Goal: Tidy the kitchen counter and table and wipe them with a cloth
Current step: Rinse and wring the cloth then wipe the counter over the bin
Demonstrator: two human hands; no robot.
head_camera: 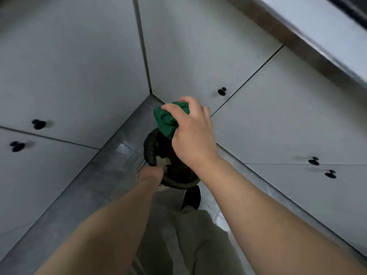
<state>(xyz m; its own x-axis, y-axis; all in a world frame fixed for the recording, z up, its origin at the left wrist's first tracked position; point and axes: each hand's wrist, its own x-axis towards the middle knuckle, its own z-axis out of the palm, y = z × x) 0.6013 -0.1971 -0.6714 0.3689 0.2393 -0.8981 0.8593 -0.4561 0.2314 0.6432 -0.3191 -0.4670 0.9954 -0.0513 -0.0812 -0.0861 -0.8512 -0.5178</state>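
Note:
My right hand [190, 133] grips a bunched green cloth [166, 120] and holds it just above the mouth of a small waste bin [141, 167] lined with a black bag [150, 149]. The bin stands on the floor in the corner where two runs of cabinets meet. My left hand [152, 172] reaches down to the bin's near-left rim and its fingers curl over the edge of the black bag. A small beige scrap [164, 161] shows beside those fingers. The inside of the bin is dark.
Grey cabinet doors with black knobs [222, 91] close the corner on the left and right. The counter edge [309, 46] runs across the top right. Grey floor tiles [103, 175] lie below, with my trouser legs and a dark shoe [191, 199] near the bin.

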